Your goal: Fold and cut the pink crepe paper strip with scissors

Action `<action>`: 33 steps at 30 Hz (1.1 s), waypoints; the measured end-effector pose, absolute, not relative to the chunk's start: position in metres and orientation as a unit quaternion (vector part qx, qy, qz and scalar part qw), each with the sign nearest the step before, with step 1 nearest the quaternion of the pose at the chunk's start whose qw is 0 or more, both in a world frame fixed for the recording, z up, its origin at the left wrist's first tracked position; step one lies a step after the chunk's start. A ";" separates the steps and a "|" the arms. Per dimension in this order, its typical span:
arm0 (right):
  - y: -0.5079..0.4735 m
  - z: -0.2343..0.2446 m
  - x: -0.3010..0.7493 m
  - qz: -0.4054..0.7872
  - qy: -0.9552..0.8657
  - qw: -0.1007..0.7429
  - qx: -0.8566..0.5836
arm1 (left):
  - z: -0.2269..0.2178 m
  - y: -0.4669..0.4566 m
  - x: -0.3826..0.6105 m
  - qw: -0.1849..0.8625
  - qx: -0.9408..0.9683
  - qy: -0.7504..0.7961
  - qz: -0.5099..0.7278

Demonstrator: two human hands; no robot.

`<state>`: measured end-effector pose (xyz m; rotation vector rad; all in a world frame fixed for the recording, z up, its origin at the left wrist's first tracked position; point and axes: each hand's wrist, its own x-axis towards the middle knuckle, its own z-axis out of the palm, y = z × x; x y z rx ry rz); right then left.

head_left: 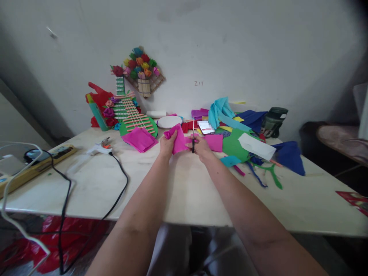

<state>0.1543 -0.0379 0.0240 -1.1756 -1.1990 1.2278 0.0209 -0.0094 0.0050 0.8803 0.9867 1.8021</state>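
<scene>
left hand is pinched onto a crumpled pink paper just right of the paper guitar, held a bit above the table. right hand is gripping black scissors, blades pointing up, at the paper's edge away from the guitar. a flat pink sheet lies against the guitar's body. glue gun sits left of the guitar, and a pile of coloured scraps lies well to its right.

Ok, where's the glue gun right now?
Head view: the glue gun lies on the left of the table, between the power strip and the magenta paper sheet, well left of the left hand, its black cord trailing off the front edge.
</scene>
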 end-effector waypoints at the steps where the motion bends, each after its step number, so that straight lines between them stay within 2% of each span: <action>1: -0.038 0.024 0.154 0.509 -0.497 0.506 -0.487 | 0.004 -0.009 0.020 0.437 0.355 0.395 0.725; 20: -0.044 0.010 0.160 0.540 -0.640 0.356 -0.416 | 0.004 -0.008 0.007 0.425 0.319 0.356 0.769; 33: -0.048 0.016 0.153 0.495 -0.668 0.339 -0.441 | 0.002 -0.006 0.004 0.424 0.308 0.358 0.772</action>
